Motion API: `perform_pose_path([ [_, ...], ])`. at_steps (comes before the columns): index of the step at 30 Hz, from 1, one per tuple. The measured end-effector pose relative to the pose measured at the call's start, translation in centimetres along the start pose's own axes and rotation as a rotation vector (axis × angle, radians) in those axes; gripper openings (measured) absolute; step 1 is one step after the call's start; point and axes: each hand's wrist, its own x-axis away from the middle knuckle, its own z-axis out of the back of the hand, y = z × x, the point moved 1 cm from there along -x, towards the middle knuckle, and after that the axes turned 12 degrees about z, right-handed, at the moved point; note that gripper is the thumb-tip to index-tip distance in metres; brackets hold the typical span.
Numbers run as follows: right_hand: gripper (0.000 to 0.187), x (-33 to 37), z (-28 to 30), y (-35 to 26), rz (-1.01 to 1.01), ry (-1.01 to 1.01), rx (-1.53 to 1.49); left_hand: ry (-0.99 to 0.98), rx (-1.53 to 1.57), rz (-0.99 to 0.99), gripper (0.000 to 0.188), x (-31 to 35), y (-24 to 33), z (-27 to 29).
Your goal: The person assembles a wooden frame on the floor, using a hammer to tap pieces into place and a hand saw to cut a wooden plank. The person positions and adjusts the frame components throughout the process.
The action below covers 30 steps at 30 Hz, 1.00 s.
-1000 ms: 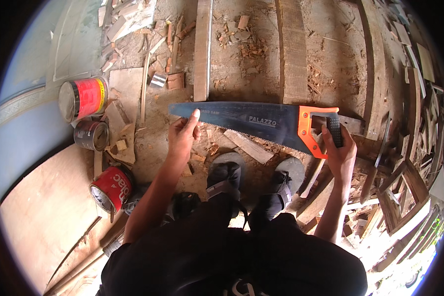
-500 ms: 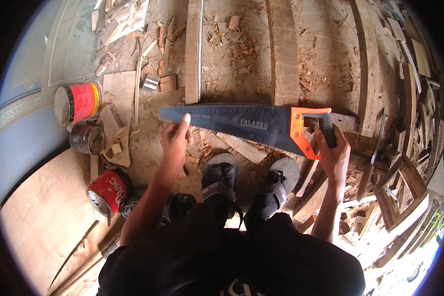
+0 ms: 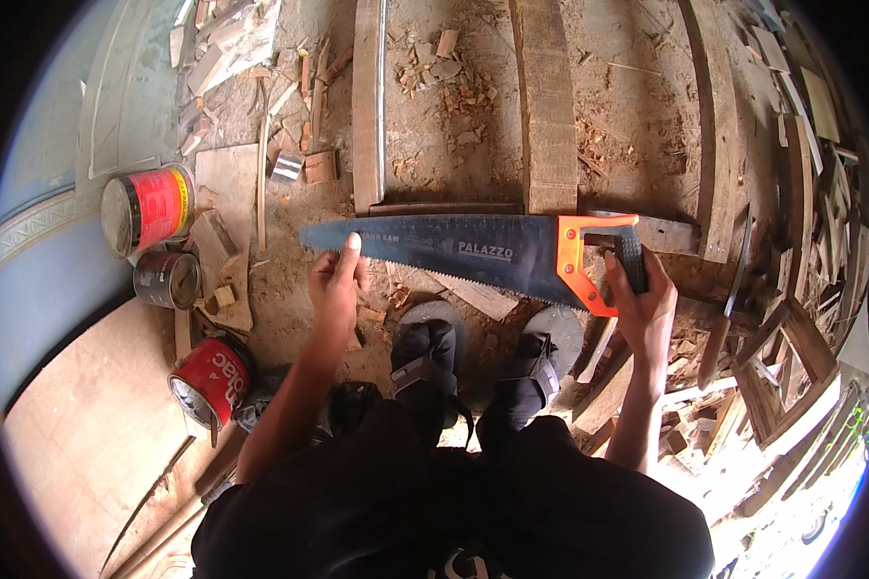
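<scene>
A hand saw (image 3: pixel 444 253) with a dark blade and an orange and black handle is held level in front of me, teeth toward my body. My right hand (image 3: pixel 644 297) is wrapped round the black grip of its handle. Near the tip, my left hand (image 3: pixel 336 282) pinches the blade, with the thumb on its upper face and the fingers partly hidden beneath. Beyond the saw, wooden beams (image 3: pixel 548 116) run away from me. The saw hides part of a crosswise wooden piece (image 3: pixel 668 234) near the beams' close ends.
A red and yellow can (image 3: pixel 159 207), a small dark can (image 3: pixel 167 280) and a red can (image 3: pixel 212 378) stand at the left. Scrap wood (image 3: pixel 787 367) is piled at the right, beside a long blade with a wooden handle (image 3: pixel 715 352). Wood chips (image 3: pixel 459 96) litter the floor.
Both hands and the saw have shifted slightly to the left and a little nearer in the picture. The grip on the saw is unchanged, and the view has moved slightly.
</scene>
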Motion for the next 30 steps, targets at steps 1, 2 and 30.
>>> perform_pose_path([
  [1, 0.039, -0.3, -0.1, 0.1, 0.018, 0.001, 0.019, -0.008, 0.0, -0.004, 0.035, -0.2, 0.2, -0.1],
  [2, 0.039, -0.6, -0.1, 0.2, 0.036, 0.002, 0.038, -0.015, -0.001, -0.007, 0.035, -0.3, 0.5, -0.2],
  [30, 0.048, -1.2, -0.2, 0.3, 0.049, 0.007, 0.075, -0.103, 0.045, 0.001, 0.029, -1.5, 0.4, 0.0],
])
